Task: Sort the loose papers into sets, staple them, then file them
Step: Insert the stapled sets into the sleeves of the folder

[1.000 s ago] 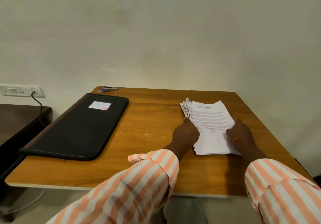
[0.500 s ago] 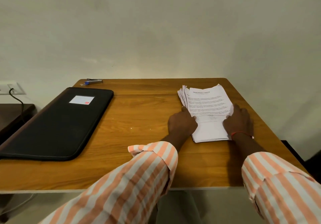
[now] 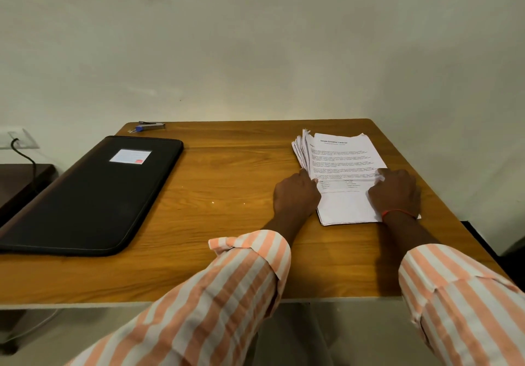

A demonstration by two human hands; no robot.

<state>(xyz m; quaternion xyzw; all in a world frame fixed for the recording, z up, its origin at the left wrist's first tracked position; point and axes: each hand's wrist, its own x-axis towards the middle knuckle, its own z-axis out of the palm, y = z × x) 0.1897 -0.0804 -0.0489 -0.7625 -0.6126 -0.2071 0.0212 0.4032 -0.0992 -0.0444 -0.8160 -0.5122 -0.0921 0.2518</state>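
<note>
**Papers squared up at the far right corner, both hands on the stack**

Papers [image 3: 345,164] lie in one thick stack on the table [image 3: 227,223], near its far right corner. The left side of the stack is fanned and uneven. The left hand [image 3: 295,195] curls against the stack's left edge and the right hand [image 3: 396,193] curls over its right edge, where the top sheet bunches a little. Both hands grip the pile from the sides, probably to even it up or steady it before sheets are dealt into sets.

A stapler [image 3: 150,126] waits at the far left corner, well apart from the stack. A black folder [image 3: 85,195] lies closed along the left edge, likely kept for the filing step.

The top sheet's heading seems to read "Sample Education Transcript"; the text below it is too small to read. The folder's white label [image 3: 130,156] has a red mark in one corner, and its writing is illegible.
</note>
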